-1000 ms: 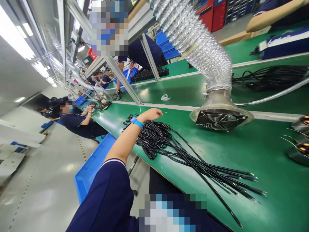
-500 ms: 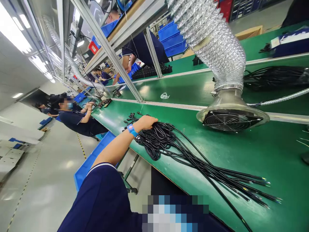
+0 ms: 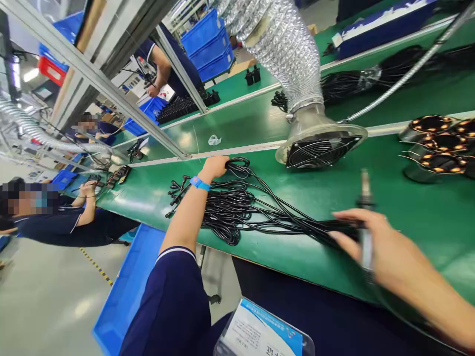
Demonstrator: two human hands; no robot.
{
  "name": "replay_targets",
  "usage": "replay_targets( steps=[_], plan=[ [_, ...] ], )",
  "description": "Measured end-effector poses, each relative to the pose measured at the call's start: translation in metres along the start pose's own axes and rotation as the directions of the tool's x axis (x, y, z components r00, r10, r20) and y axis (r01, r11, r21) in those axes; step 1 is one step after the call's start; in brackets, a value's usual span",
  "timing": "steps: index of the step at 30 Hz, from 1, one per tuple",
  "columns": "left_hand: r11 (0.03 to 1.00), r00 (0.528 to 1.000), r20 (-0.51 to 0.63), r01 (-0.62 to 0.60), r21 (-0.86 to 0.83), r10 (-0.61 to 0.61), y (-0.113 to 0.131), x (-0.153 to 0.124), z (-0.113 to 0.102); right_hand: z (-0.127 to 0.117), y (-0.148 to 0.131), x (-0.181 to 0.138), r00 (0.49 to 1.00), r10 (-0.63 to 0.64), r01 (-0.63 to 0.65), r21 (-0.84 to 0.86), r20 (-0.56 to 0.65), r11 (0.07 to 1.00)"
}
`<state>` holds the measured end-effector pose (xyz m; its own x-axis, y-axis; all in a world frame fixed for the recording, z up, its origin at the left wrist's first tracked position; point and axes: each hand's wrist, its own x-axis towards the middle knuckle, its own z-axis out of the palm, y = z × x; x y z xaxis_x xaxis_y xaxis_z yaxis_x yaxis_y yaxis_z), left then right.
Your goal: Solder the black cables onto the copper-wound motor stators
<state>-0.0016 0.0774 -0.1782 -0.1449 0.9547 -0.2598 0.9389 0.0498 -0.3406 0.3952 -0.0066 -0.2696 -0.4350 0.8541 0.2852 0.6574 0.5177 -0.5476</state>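
Head view: the right hand [image 3: 371, 242] has come in, clasping a slim tool [image 3: 365, 195] over the cable bundle [image 3: 230, 207] ends, while the left hand [image 3: 215, 166] now grips its far loops.

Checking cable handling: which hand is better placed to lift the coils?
Left, probably: left hand grips the black cable bundle at its coils; right hand holds a slim tool at the straight ends.

Cable bundle [image 3: 237, 210] on bench [image 3: 408, 212], before fan [image 3: 319, 148]
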Motion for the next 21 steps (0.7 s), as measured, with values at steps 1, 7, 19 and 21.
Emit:
replay_targets(
  steps=[1, 7, 19, 21],
  plan=[
    [1.0, 1.0, 0.013, -0.006, -0.003, 0.006, 0.005, 0.005, 0.008, 0.013, -0.01, 0.003, 1.0, -0.026, 0.026, -0.023, 0.005, 0.999],
    [1.0, 1.0, 0.022, 0.009, -0.021, -0.009, 0.007, -0.014, 0.04, 0.055, -0.025, 0.018, 0.991, -0.128, 0.132, -0.137, 0.035, 0.982],
    [0.996, 1.0, -0.008, -0.007, -0.088, 0.006, 0.008, -0.075, 0.054, 0.032, -0.019, -0.024, 0.941, -0.329, 0.331, -0.023, 0.084, 0.943],
    [0.996, 0.999, -0.046, 0.014, -0.093, -0.018, 0.008, -0.076, 0.045, 0.024, -0.024, -0.016, 0.95, -0.267, 0.262, 0.05, 0.165, 0.964]
  ],
)
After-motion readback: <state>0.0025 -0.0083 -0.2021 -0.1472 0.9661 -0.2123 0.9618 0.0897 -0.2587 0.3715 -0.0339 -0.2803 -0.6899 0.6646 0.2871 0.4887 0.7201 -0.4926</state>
